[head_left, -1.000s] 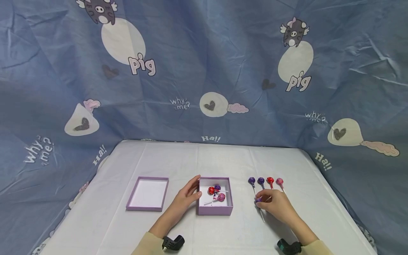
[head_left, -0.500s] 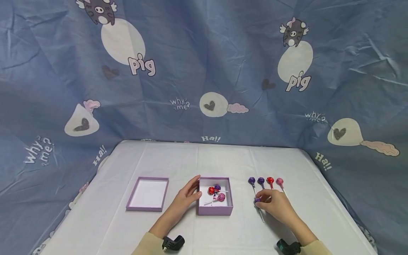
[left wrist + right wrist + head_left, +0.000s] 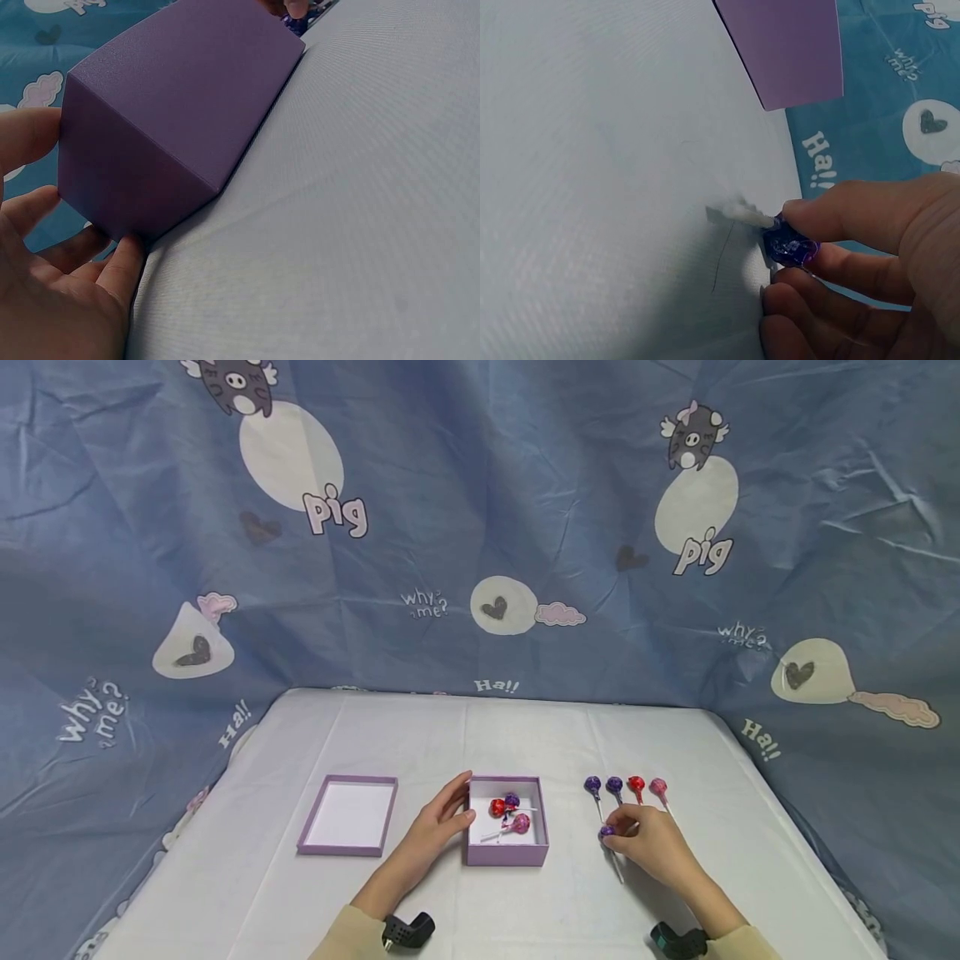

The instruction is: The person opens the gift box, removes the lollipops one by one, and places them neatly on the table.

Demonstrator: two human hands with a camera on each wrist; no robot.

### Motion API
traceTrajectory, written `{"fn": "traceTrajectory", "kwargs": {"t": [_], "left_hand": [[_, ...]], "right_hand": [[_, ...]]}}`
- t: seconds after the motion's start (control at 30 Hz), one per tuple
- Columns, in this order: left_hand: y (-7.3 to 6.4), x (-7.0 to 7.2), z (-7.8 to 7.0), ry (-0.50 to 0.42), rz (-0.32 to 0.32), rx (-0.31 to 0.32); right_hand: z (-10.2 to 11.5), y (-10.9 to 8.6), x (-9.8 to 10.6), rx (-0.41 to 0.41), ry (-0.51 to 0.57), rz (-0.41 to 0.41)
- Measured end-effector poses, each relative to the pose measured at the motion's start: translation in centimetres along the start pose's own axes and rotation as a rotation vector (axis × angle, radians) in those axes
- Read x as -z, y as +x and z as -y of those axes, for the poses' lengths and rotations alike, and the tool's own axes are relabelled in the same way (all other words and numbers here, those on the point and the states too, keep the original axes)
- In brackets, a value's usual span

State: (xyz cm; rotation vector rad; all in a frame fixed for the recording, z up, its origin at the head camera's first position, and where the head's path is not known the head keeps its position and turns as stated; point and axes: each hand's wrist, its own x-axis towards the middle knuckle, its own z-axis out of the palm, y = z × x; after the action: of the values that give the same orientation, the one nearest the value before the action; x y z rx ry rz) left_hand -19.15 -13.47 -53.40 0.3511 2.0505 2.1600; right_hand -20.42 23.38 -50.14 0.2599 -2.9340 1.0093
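Note:
A small lilac box [image 3: 507, 856] stands lidless in the middle of the table, holding a red lollipop [image 3: 497, 808], a purple one and a pink lollipop [image 3: 521, 823]. My left hand [image 3: 431, 827] rests against its left side. Fairly straight fingers touch the side wall [image 3: 135, 157] in the left wrist view. To the right of the box, my right hand [image 3: 651, 842] pinches a purple-wrapped lollipop [image 3: 789, 246] by its head between thumb and fingers. Its white stick [image 3: 617, 867] points toward the front, close to the cloth.
The lilac box lid [image 3: 347, 850] lies inside-up at the left. Behind my right hand, two dark purple lollipops [image 3: 592, 785], a red lollipop [image 3: 636, 784] and a pink lollipop [image 3: 658, 787] lie in a row. A blue patterned curtain [image 3: 420, 543] hangs behind the white-covered table [image 3: 420, 735].
The purple lollipop in my right hand shifts very slightly. Both hands otherwise keep their places, and the box stays put.

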Motion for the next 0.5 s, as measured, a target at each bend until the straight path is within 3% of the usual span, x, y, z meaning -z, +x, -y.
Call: {"fn": "traceTrajectory", "kwargs": {"t": [0.5], "left_hand": [[-0.07,-0.11,-0.30,0.004,-0.004,0.008]], "right_hand": [[0.03,0.05,-0.02,0.003,-0.014,-0.003]]}}
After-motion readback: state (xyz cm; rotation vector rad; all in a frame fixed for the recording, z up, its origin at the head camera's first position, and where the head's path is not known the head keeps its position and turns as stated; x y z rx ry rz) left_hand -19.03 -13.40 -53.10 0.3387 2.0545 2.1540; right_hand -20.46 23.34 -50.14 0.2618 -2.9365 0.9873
